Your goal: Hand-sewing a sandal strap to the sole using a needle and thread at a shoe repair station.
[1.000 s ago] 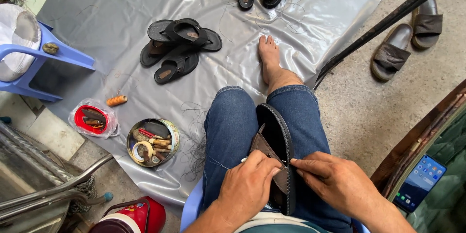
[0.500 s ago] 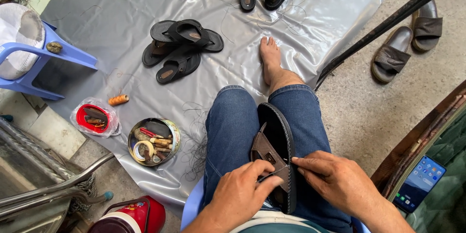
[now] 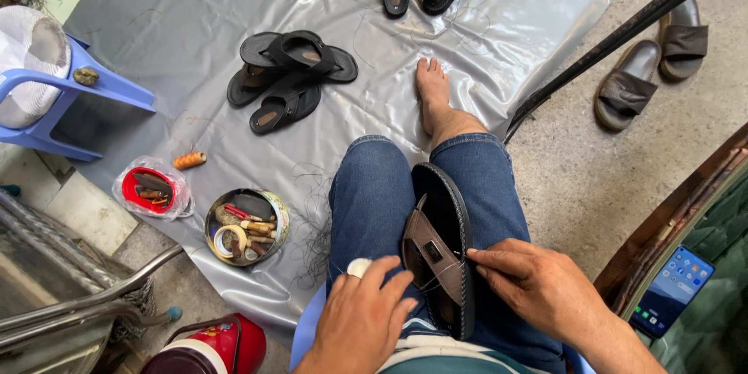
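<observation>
Grey plastic sheet [image 3: 195,0], glossy and creased, spread over rough concrete floor [image 3: 592,187]; loose dark threads scattered across it. Landmark: round tin [image 3: 243,227], near the sheet's near edge.

In the tin: tape roll, small tools, odds and ends. Just left of tin, red lid in a clear bag [image 3: 149,190]. Above tin, orange thread spool [image 3: 189,160]. Further above, pile of black sandals [image 3: 290,78], matte rubber soles, stacked loosely. Far left of tin, blue plastic chair [image 3: 74,93]. Below tin, red-and-white jug [image 3: 210,347] and bent metal tubing.

Right of tin, knees in blue denim, bare foot [image 3: 433,93] flat on the sheet. Across the lap, dark sandal [image 3: 442,253]: oval black sole with stitched rim, brown leather strap with a small buckle. Left hand [image 3: 362,323] resting open-fingered on the thigh, fingertips at the strap's edge, closing on nothing; small white object just beside the index finger. Right hand [image 3: 538,284] pressed flat-fingered against the sole's right edge, steadying, not clamped round it.

Far right of tin, two brown slides [image 3: 650,66] on concrete, black pole [image 3: 623,27] slanting, phone [image 3: 674,284] lit.
</observation>
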